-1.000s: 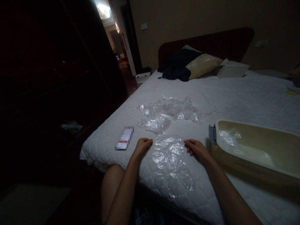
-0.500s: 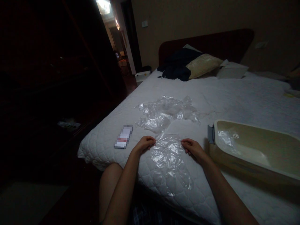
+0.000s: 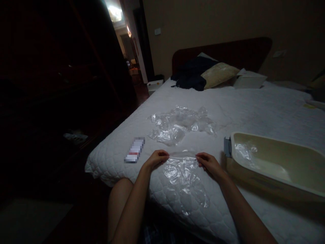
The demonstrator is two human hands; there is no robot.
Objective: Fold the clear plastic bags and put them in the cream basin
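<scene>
A clear plastic bag [image 3: 185, 179] lies flat on the white quilted bed [image 3: 254, 108] in front of me. My left hand [image 3: 156, 159] pinches the bag's far left corner. My right hand [image 3: 208, 162] pinches its far right corner, and the far edge is stretched taut and slightly lifted between them. A pile of crumpled clear plastic bags [image 3: 180, 123] lies farther back on the bed.
A beige plastic tub [image 3: 276, 166] with some clear plastic inside sits at my right. A small flat packet [image 3: 134, 154] lies left of my hands. Pillows [image 3: 218, 73], dark clothing [image 3: 190, 73] and a white box [image 3: 250, 79] rest by the headboard. The bed's edge drops off at left.
Both hands closed in on the bag's far corners and pinched them. The far edge has come up off the bed, drawn tight between my hands.
</scene>
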